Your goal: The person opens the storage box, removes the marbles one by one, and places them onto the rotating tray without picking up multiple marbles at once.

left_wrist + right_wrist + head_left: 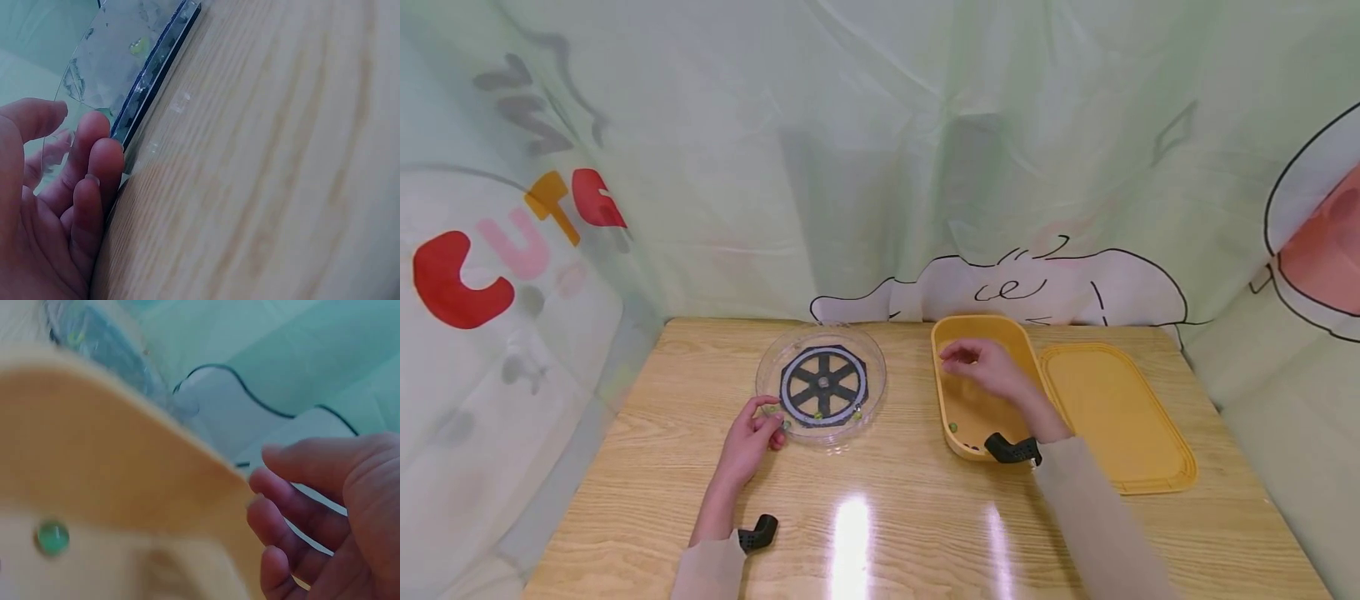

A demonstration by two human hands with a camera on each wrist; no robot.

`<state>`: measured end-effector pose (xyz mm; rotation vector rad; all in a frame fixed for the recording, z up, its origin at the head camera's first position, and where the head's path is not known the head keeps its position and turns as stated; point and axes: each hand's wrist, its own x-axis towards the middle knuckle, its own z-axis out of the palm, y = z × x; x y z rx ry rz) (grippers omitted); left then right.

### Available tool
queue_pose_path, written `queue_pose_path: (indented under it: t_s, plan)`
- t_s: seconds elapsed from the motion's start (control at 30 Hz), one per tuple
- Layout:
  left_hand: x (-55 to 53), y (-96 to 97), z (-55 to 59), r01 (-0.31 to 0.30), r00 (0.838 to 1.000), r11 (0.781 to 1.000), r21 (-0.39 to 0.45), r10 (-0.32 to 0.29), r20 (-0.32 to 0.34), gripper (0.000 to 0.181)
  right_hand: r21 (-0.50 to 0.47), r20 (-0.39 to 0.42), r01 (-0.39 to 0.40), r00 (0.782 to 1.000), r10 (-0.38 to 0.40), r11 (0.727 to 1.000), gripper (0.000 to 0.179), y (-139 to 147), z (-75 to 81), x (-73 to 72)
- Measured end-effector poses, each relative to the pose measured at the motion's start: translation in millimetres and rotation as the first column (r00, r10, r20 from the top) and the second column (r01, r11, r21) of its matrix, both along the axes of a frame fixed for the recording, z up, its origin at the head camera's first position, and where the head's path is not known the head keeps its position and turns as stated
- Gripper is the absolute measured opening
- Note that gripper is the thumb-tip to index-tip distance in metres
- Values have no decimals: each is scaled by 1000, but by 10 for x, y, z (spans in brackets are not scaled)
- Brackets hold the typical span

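Note:
My left hand [751,437] is at the near-left rim of a clear round dish [880,379], its thumb and fingers curled about the wall. One finger shows through the clear plastic in the left wrist view. Several green marbles [818,415] lie in the dish, over a dark spoked pattern. My right hand [988,367] hovers over the yellow box [942,400], fingers loosely bent and nothing visible between them. A green marble [52,537] sits on the box floor, with small dark pieces [972,447] near its front end.
A yellow lid [1120,408] lies flat just right of the box. Both containers stand towards the back of the wooden table [910,517]. A printed pale curtain [880,167] hangs behind and at the sides.

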<state>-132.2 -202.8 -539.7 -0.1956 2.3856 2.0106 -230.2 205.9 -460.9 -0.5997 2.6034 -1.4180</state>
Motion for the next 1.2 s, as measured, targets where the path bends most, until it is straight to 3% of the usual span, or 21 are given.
queue_pose_path:
  t_s: [0.17, 0.33, 0.43, 0.63, 1.0, 1.2]
  plan:
    - [-7, -2, -10, 5, 1000, 1000, 5, -5, -3, 25, 20, 61, -82, 995, 81, 996, 10, 129, -48, -73]
    - [-7, 1, -2, 0, 1000, 1000, 0, 0, -2, 25, 49, 164, -170, 973, 160, 984, 10, 218, -87, -101]
    - [-8, 0, 5, 0, 1000, 1000, -6, 0, 1, 26, 77, 220, -251, 948, 230, 965, 11, 249, -101, -106]
    - [-5, -2, 9, -4, 1000, 1000, -10, 4, 1, 25, 123, 294, -420, 881, 371, 899, 9, 253, -109, -111]
    - [1, 11, 10, 1, 1000, 1000, -19, -1, -2, 27, 75, 428, -569, 760, 489, 819, 12, 181, -145, -90]
    - [-2, 9, 13, -4, 1000, 1000, -15, 4, -5, 27, 90, 457, -578, 748, 482, 811, 14, 119, -151, -69]
